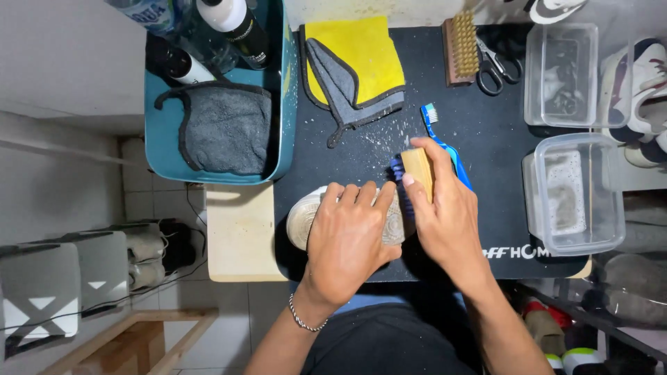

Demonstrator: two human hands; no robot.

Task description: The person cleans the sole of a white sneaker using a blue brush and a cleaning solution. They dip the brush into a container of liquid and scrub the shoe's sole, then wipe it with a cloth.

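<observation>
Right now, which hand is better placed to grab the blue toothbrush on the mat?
The right hand, probably. It lies over the toothbrush handle, though it already grips a wooden brush. The left hand is pressed flat on the shoe, farther away, holding it down.

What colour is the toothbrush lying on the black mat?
The toothbrush is blue with white-and-green bristles, seen from the head camera, partly hidden by the right hand.
</observation>
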